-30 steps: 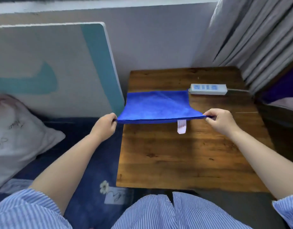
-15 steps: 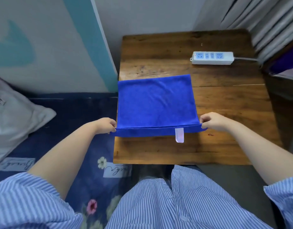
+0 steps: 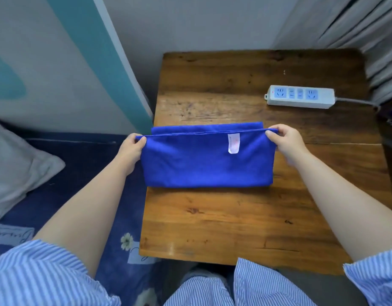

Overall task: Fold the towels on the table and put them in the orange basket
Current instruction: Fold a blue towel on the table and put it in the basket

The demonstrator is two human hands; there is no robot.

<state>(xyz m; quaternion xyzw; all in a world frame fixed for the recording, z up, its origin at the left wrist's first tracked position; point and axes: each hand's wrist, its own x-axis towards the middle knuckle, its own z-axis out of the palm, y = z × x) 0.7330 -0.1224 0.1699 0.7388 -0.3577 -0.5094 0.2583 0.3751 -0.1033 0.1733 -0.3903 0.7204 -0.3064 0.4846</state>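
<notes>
Towel, blue, sits on the wood table near its left edge, about mid-depth, w/ the left end hanging slightly past the table edge. It's doubled over: near fold lies on the tabletop, top layer's free edge is lifted & carried toward the far side, almost lined up w/ the lower layer's far edge, which still shows as a thin blue strip behind. L hand pinches the top layer's left corner, thumb over, fingers curled under the cloth. R hand pinches the right corner the same way, thumb on top. Both hands clamped on the towel, edge stretched fairly straight btwn them. White tag hangs from the raised edge, right of center, on the side facing the camera. Power strip lies at the far right of the table, well apart from the towel, cord running off right. Left of the table: a white & teal board leaning on the wall, a dark blue floral bedcover, a pale pillow. Grey curtain at top right. Striped blue sleeves at bottom corners.
</notes>
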